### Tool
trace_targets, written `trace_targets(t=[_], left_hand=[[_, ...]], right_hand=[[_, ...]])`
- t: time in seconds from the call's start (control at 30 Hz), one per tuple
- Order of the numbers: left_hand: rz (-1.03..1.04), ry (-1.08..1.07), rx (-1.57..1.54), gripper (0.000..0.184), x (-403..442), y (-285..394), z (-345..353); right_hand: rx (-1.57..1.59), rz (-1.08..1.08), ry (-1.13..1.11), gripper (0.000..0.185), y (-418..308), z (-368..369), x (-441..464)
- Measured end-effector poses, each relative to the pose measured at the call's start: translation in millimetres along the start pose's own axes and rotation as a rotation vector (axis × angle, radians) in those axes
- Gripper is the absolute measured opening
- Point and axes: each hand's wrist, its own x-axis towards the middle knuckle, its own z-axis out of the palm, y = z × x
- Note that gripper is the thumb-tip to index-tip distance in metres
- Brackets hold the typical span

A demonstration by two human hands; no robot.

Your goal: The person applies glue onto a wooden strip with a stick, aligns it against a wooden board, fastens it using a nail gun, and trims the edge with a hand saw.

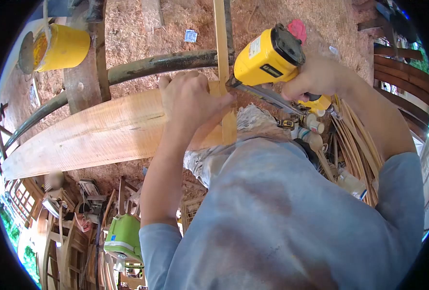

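My right hand [316, 77] is closed round the grip of a yellow and black nail gun [267, 55]. The nose of the gun points left, at or very near the crossing of a narrow wooden strip [221, 43] and a wide, curved wooden board [93, 130]. My left hand [188, 99] lies over the board's right part, its fingers curled over the far edge. The left thumb stretches right towards the strip. Whether the nose touches the wood I cannot tell.
A dark curved pipe [166, 63] runs behind the board. A yellow bucket [67, 48] is at the upper left, and a green box-like container [123, 237] at the lower left. Thin wooden strips [357, 140] lie right of my body. Wood shavings cover the ground.
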Motion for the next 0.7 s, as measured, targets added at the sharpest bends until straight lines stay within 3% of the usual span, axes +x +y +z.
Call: trace_targets(t=[0.07, 0.13, 0.33, 0.43, 0.5, 0.7], left_hand=[[0.004, -0.015, 0.002, 0.048, -0.5, -2.1, 1.1], [0.073, 0.107, -0.012, 0.059, -2.1, -3.6, 5.9], [0.099, 0.163, -0.026, 0.056, -3.9, -4.7, 7.3], [0.084, 0.115, -0.019, 0.055, -3.2, -3.9, 4.6], [0.082, 0.103, -0.023, 0.055, -3.8, -3.6, 4.7], [0.079, 0.105, -0.016, 0.057, -2.7, -2.5, 5.0]], right_hand=[[-0.004, -0.018, 0.025, 0.018, 2.7, 0.3, -0.9], [-0.003, -0.03, 0.049, 0.016, 1.7, 1.9, -3.1], [0.084, -0.072, 0.054, 0.015, -3.7, 3.1, -1.9], [0.068, -0.057, 0.018, 0.019, 0.4, 1.4, 0.9], [0.02, -0.065, -0.046, 0.041, 1.3, -0.3, 1.7], [-0.028, 0.022, 0.014, 0.043, -4.5, 5.1, -4.9]])
